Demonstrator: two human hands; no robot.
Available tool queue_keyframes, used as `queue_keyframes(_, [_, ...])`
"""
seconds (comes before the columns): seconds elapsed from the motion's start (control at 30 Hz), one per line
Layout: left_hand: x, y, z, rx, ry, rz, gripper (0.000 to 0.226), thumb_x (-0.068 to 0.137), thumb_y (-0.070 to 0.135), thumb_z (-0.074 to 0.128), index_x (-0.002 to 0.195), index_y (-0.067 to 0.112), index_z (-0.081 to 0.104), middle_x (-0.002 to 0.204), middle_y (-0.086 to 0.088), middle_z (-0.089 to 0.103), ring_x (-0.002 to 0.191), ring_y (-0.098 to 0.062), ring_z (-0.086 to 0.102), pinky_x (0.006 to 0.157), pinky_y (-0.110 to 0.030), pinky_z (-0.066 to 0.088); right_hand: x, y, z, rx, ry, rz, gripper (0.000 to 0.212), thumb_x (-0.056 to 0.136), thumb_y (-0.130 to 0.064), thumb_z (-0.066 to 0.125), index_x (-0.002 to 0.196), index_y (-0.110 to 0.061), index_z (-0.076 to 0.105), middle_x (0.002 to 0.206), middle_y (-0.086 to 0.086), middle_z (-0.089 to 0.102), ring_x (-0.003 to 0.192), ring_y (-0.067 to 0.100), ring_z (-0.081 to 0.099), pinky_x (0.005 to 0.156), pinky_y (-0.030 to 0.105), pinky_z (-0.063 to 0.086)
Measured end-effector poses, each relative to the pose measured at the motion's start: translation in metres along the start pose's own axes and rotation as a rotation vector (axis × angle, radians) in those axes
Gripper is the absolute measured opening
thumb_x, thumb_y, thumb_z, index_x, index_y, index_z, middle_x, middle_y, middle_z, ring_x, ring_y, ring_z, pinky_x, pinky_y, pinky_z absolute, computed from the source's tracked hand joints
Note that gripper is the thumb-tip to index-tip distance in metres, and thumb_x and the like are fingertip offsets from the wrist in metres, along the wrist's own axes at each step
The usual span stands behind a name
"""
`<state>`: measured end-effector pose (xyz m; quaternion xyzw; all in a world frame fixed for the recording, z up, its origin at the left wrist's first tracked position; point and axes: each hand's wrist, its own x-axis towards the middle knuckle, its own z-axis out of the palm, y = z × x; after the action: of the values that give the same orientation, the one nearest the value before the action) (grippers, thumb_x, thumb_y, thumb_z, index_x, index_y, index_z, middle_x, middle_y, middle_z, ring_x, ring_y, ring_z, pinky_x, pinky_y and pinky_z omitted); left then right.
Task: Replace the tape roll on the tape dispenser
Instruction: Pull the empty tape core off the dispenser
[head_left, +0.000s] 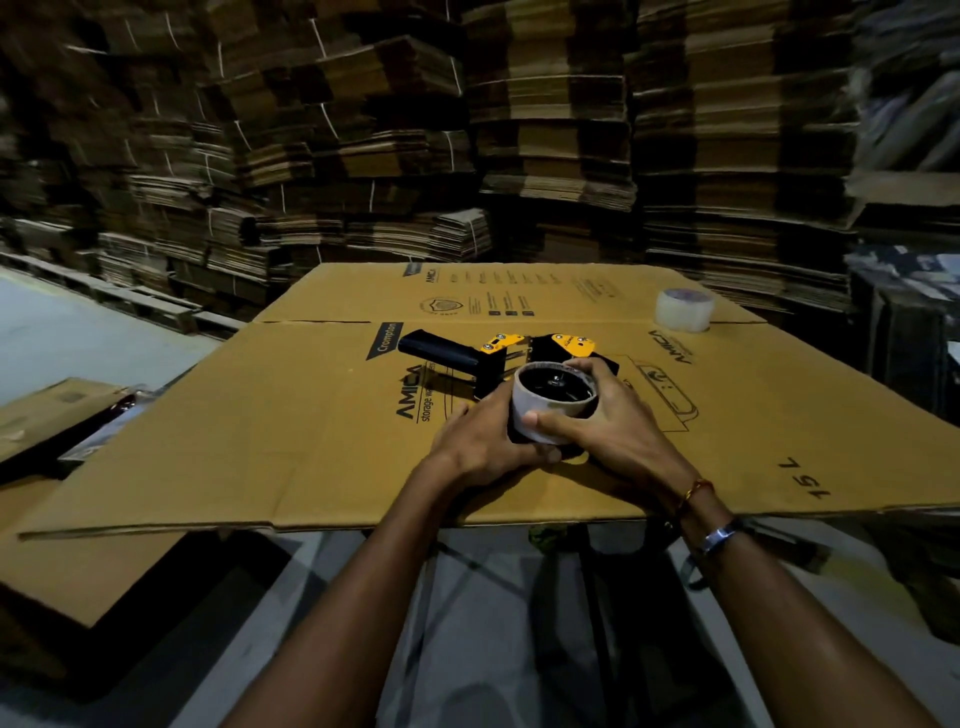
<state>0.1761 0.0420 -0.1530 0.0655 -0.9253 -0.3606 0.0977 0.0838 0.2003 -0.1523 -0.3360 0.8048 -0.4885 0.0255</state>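
A black and yellow tape dispenser (498, 353) lies on its side on a flattened cardboard box (322, 415), handle pointing left. A nearly used-up tape roll (524, 410) with a pale core sits on the dispenser's black hub. My left hand (483, 441) grips the roll and dispenser from the left and below. My right hand (608, 421) wraps the roll from the right, thumb on its near side and fingers over its far rim. A full roll of clear tape (683, 309) stands apart at the far right of the cardboard.
Tall stacks of flattened cartons (519, 130) wall in the back and both sides. Another cardboard sheet (62, 561) lies lower at the left. The grey floor (62, 332) shows at the left and below the near edge of the cardboard.
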Motion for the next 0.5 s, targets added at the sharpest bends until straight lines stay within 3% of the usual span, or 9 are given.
queue_keyframes(0.2, [0.010,-0.006,-0.010,-0.165,-0.194,-0.106,0.096,0.069,0.033,0.064,0.153,0.039,0.020,0.149,-0.002,0.046,0.139,-0.026,0.038,0.121,-0.056,0.019,0.006,0.000,0.000,-0.009,-0.021,0.002,0.074,0.072,-0.055,0.084,0.133,-0.038,0.045,0.122,-0.016,0.056,0.115,0.010,0.058,0.085,0.025,0.051])
queue_keyframes(0.33, [0.010,0.003,-0.010,-0.203,-0.197,-0.156,0.091,0.074,0.024,0.059,0.155,0.036,0.019,0.154,-0.005,0.040,0.142,-0.027,0.034,0.122,-0.057,0.015,0.007,0.000,-0.001,-0.024,-0.027,0.010,0.075,0.074,-0.054,0.083,0.135,-0.037,0.043,0.123,-0.014,0.054,0.115,0.012,0.057,0.087,0.027,0.052])
queue_keyframes(0.5, [0.011,0.005,-0.006,-0.100,-0.128,-0.152,0.084,0.081,0.030,0.055,0.155,0.037,0.015,0.155,-0.003,0.040,0.143,-0.026,0.032,0.123,-0.054,0.000,0.008,0.001,0.000,-0.020,-0.040,0.012,0.077,0.075,-0.053,0.082,0.138,-0.035,0.042,0.124,-0.014,0.051,0.116,0.013,0.054,0.089,0.026,0.050])
